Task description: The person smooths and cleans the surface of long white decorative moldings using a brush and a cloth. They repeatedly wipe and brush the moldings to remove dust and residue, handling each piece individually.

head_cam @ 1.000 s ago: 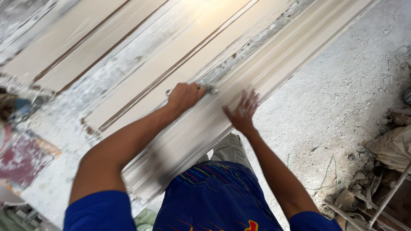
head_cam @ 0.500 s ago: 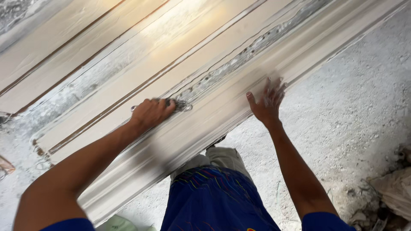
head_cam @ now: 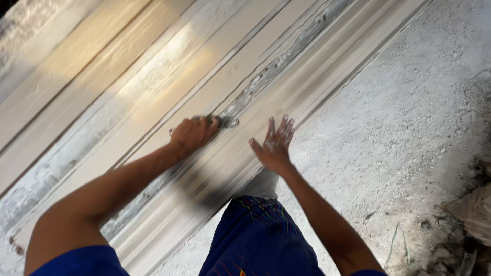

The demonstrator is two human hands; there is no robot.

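Long moulding [head_cam: 317, 82] laid slantwise across the floor [head_cam: 409, 128], more strips [head_cam: 76, 66] alongside to its left. Left hand [head_cam: 193, 134] closed on a small tool [head_cam: 227, 122] pressed to the moulding; right hand [head_cam: 275, 145] flat on its near edge, just right of the left. Rubble [head_cam: 473, 214] far right on the floor.

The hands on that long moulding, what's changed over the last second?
The view has slid along the long pale moulding. The left hand stays closed on a small dark thing, pressed to the moulding; the right hand stays flat and open beside it. Nothing was let go.
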